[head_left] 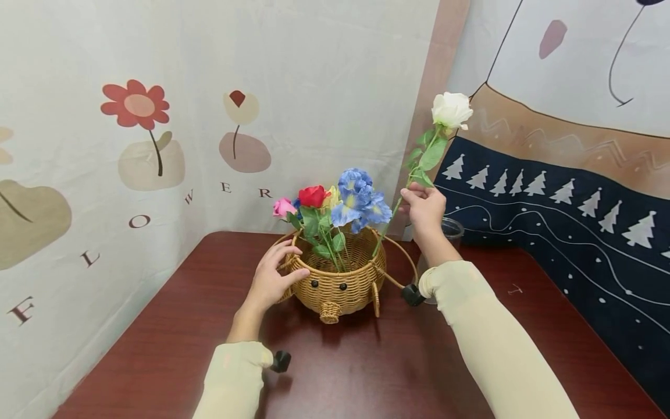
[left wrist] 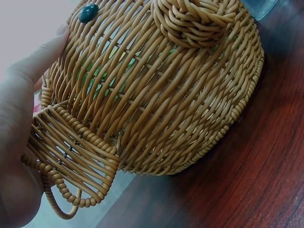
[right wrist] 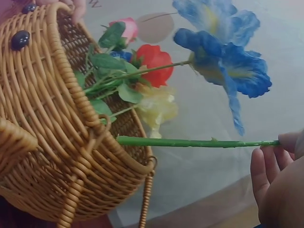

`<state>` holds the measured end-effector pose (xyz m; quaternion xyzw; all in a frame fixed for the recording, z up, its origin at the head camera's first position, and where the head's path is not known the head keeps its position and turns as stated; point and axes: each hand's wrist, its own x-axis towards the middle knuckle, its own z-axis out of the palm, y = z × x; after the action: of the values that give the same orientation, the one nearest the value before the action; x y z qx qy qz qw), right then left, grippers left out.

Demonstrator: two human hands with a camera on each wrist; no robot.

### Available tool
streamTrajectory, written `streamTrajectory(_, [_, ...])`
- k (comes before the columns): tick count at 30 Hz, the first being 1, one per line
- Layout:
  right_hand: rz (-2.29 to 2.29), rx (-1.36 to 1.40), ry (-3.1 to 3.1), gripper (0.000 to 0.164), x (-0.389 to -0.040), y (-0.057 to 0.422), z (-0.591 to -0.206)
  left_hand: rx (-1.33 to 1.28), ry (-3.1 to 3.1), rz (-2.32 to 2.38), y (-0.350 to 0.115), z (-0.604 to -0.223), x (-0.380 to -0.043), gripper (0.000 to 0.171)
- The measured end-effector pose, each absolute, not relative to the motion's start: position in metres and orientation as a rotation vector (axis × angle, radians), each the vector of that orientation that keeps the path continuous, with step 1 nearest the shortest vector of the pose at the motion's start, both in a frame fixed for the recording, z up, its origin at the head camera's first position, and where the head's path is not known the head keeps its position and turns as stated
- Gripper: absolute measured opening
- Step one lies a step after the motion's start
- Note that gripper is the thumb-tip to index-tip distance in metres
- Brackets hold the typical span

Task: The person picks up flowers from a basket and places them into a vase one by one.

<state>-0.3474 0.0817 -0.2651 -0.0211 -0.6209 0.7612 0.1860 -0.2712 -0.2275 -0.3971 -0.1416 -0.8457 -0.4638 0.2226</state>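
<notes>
A wicker basket (head_left: 335, 297) shaped like an animal face, with black bead eyes and a round snout, stands on the table. My left hand (head_left: 272, 276) holds its left rim, the thumb against the outside in the left wrist view. Artificial flowers stand in it: a pink rose (head_left: 283, 208), a red rose (head_left: 313, 196), a yellow flower (right wrist: 156, 107) and blue irises (head_left: 361, 201). With thumb and fingertips, my right hand (head_left: 426, 212) pinches the stem of a white rose (head_left: 451, 110). That stem (right wrist: 199, 143) slants down, its lower end at the basket's opening on the right.
Behind my right wrist is a clear plastic container (head_left: 452, 230), partly hidden. The basket's thin handle (head_left: 410, 256) loops out at the right. The dark red table (head_left: 366, 372) meets a printed cloth backdrop (head_left: 324, 87) at the back and a navy cloth (head_left: 555, 233) at the right.
</notes>
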Motion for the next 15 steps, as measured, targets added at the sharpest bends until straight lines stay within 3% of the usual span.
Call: streamTrajectory(15, [2.083, -0.025, -1.672, 0.026, -0.342, 0.107, -0.252, -0.392, -2.342, -1.281, -0.227, -0.398, -0.272, 0.044])
